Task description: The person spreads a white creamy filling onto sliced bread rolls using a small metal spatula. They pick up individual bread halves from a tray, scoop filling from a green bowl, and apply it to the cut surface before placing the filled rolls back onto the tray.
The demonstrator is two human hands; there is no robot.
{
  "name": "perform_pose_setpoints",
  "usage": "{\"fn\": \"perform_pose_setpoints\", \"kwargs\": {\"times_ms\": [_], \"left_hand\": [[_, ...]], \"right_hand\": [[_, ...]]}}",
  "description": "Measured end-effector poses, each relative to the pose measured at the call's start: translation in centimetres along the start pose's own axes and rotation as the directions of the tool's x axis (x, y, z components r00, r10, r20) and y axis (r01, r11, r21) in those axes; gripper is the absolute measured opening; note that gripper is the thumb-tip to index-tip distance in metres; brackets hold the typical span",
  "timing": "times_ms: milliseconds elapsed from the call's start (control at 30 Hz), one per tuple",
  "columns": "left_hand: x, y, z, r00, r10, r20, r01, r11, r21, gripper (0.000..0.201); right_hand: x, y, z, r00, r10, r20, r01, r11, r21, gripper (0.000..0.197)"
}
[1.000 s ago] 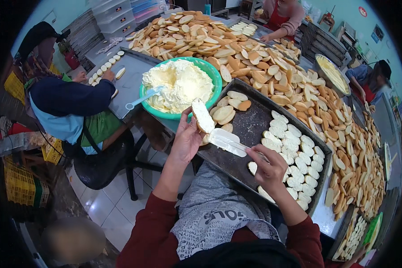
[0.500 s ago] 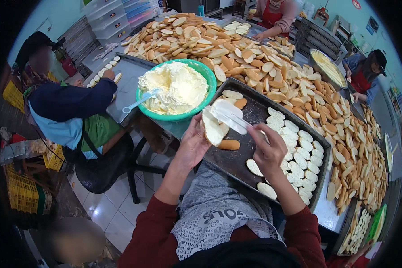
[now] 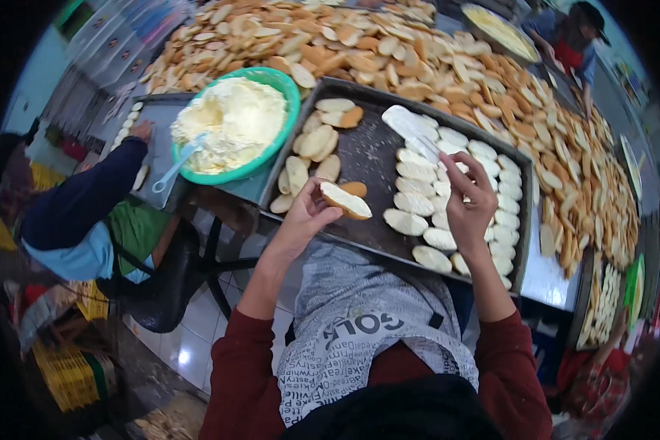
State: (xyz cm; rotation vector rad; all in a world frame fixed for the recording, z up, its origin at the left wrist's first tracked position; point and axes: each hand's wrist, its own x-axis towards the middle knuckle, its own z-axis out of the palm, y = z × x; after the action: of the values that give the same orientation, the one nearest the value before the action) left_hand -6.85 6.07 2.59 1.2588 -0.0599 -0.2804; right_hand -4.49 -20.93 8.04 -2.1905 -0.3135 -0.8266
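My left hand (image 3: 301, 224) grips an oval bread slice (image 3: 350, 202), its pale upper face spread with cream. In my right hand (image 3: 471, 202) is a spatula (image 3: 412, 133) with a flat, whitish blade; the blade is above the coated slices at the far side of the dark baking tray (image 3: 367, 154). Rows of cream-coated slices (image 3: 416, 185) fill the tray's right part. Plain slices (image 3: 319, 143) lie loosely at its left end. A green bowl (image 3: 294, 110) heaped with cream (image 3: 235, 121) stands left of the tray, a light blue spatula (image 3: 183, 158) resting in it.
A large pile of bread slices (image 3: 389, 55) covers the table behind and right of the tray. A co-worker (image 3: 88, 191) sits at the left beside another tray. Another person (image 3: 565, 44) works at the far right, near a basin of cream (image 3: 500, 33).
The spatula has moved right, away from the bread slice, to above the coated rows. My left hand has lowered slightly with the slice. The view has shifted, showing more plain slices.
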Motion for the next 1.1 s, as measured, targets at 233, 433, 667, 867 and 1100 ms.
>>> {"fn": "perform_pose_setpoints", "kwargs": {"times_ms": [233, 433, 667, 867, 1100], "left_hand": [[4.0, -2.1, 0.3, 0.92, -0.248, 0.304, -0.006, 0.766, 0.643, 0.042], [5.6, -3.2, 2.6, 0.862, -0.264, 0.432, -0.316, 0.385, 0.867, 0.043], [5.6, -4.0, 5.5, 0.885, -0.193, 0.423, -0.345, 0.337, 0.876, 0.061], [5.7, -2.4, 4.4, 0.919, -0.191, 0.346, -0.253, 0.388, 0.886, 0.052], [6.2, -2.1, 1.2, 0.958, 0.096, 0.27, -0.254, -0.156, 0.955, 0.038]], "right_hand": [[-2.6, 2.7, -4.0, 0.978, 0.17, -0.119, -0.174, 0.985, -0.021, 0.046], [-3.6, 4.2, -5.2, 0.966, 0.177, -0.189, -0.193, 0.979, -0.069, 0.04], [-3.6, 4.4, -5.3, 0.963, 0.184, -0.198, -0.197, 0.979, -0.05, 0.041], [-3.7, 4.5, -5.3, 0.963, 0.183, -0.2, -0.196, 0.979, -0.05, 0.041], [-3.6, 3.7, -4.1, 0.955, 0.255, -0.152, -0.245, 0.966, 0.083, 0.037]]}}
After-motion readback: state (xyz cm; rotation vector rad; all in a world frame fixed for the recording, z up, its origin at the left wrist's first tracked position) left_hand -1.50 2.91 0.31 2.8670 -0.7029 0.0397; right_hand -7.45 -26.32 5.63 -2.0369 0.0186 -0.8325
